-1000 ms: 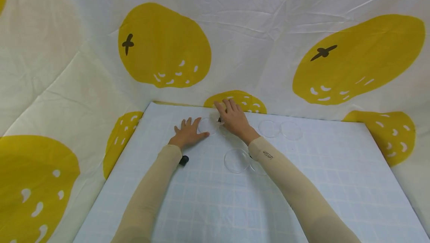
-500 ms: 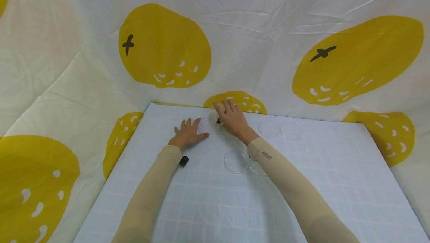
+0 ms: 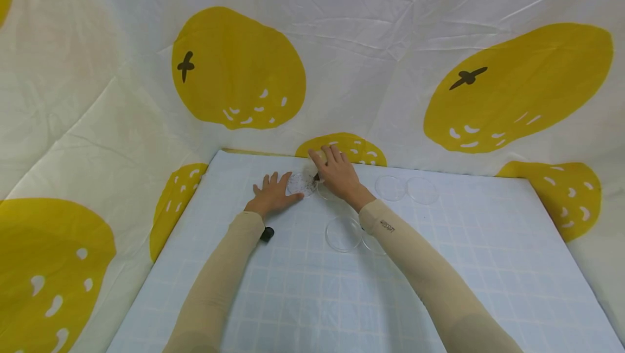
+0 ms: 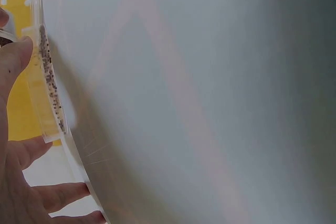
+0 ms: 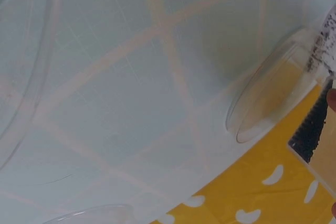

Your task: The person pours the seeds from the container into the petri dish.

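Observation:
My left hand [image 3: 273,194] rests on the table with its fingers spread. Its thumb and index finger grip opposite sides of a clear petri dish [image 3: 301,185]. Dark granules lie scattered in this dish, and the left wrist view shows them along its side. My right hand [image 3: 339,174] holds a small clear container [image 5: 313,124] of dark granules, tipped low over the dish's right side. Most of the container is hidden by the fingers or cut off by the frame. A second petri dish [image 5: 270,95] stands right beside the first, partly under the right hand.
Two clear round dishes [image 3: 422,190] lie side by side at the back right. Another pair [image 3: 343,249] sits nearer the middle, partly behind the right forearm. A black object [image 3: 267,233] shows beside the left wrist. Patterned cloth [image 3: 361,92] rises behind the table.
Dark granules now cover much of the dish at my left hand; it looked clear before. The right hand has shifted very slightly left. The left hand has stayed put.

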A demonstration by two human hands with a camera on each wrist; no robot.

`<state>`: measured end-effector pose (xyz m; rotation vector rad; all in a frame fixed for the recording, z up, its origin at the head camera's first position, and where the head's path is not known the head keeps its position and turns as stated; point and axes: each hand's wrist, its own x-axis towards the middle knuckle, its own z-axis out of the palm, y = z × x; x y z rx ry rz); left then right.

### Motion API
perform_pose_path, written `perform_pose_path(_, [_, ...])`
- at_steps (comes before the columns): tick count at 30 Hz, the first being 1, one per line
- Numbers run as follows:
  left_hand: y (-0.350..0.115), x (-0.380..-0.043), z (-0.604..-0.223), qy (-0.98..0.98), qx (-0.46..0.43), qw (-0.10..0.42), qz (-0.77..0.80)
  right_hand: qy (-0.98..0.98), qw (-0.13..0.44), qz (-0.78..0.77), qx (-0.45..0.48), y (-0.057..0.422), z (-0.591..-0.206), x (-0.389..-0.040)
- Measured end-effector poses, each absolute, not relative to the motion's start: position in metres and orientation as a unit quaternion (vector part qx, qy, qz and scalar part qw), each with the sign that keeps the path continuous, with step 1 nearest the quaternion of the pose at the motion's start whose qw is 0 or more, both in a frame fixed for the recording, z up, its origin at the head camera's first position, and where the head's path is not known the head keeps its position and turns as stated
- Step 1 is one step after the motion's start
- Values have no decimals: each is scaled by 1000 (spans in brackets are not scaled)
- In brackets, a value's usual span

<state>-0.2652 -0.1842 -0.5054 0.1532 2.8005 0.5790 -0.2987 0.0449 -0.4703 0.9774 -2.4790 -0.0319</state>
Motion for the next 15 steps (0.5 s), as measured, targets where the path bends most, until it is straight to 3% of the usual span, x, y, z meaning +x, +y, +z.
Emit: perform_pose_path(15, [-183, -265, -505, 970, 54, 138, 191, -903, 241, -23, 354, 40, -468, -298])
